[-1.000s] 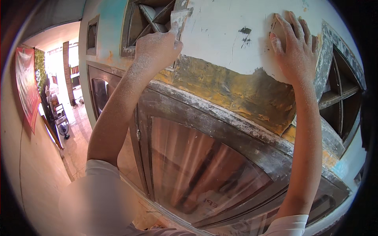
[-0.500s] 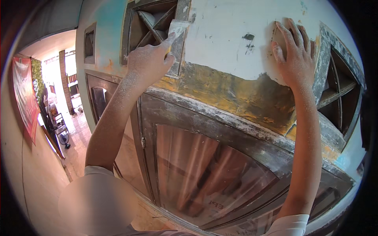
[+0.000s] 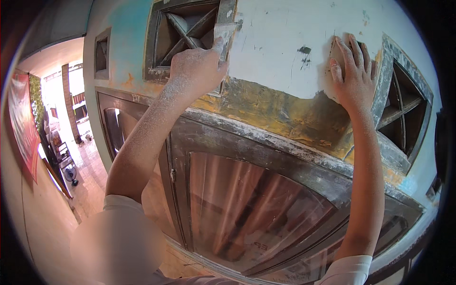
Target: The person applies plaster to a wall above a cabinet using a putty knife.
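My left hand (image 3: 199, 69) is closed round a putty knife (image 3: 225, 31), its handle mostly hidden in my grip. The index finger lies along the pale, wide blade, which rests at the right edge of the left vent frame (image 3: 160, 38), beside the white wall (image 3: 275, 42). My right hand (image 3: 354, 78) lies on the wall with its fingers stretched upward, left of the right vent frame (image 3: 387, 90). A dark patch shows between and around those fingers; I cannot tell what it is. Pale dust coats both hands and forearms.
Below the white surface runs a rough brown and ochre strip (image 3: 280, 109). Under it stands a worn wooden door frame (image 3: 266, 154) with glass panes (image 3: 251, 204). At far left are a red banner (image 3: 23, 123) and a floor fan (image 3: 71, 175) near a bright opening.
My left hand and the putty knife have shifted slightly right and turned against the vent frame. My right hand stays on the wall. The whole view has tilted a little.
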{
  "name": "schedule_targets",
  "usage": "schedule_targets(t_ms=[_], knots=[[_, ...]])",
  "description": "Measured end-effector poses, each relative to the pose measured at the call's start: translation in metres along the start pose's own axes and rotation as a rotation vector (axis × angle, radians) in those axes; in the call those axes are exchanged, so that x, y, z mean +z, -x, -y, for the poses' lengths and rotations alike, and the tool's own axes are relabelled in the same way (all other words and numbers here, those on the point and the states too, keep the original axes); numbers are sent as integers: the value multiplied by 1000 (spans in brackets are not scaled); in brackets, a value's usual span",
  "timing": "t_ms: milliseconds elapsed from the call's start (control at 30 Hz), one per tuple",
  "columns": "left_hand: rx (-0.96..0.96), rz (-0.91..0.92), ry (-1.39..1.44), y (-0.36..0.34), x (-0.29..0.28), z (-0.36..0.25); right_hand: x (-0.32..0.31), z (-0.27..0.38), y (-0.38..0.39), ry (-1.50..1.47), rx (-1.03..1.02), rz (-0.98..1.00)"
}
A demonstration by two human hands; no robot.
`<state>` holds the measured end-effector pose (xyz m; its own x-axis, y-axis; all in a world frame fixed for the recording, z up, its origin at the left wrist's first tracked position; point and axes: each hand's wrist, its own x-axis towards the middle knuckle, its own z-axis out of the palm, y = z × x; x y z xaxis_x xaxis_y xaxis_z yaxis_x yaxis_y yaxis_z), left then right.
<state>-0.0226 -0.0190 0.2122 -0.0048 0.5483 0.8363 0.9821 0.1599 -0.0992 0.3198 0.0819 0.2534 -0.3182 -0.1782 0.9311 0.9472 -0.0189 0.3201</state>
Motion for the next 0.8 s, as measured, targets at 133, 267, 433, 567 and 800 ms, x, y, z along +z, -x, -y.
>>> schedule_targets(t_ms=[133, 267, 433, 567, 800], knots=[[-2, 0, 37, 3, -5, 3, -1, 0, 0, -11, 13, 7], [-5, 1, 80, 12, 2, 4, -7, 3, 4, 20, 20, 16], [-1, 1, 134, 24, 10, 0, -8, 9, 10, -18, 32, 21], [46, -72, 161, 27, 17, 0, -10, 10, 12, -6, 35, 28], [39, -40, 367, 24, 36, 25, -15, 15, 18, 4, 47, 46]])
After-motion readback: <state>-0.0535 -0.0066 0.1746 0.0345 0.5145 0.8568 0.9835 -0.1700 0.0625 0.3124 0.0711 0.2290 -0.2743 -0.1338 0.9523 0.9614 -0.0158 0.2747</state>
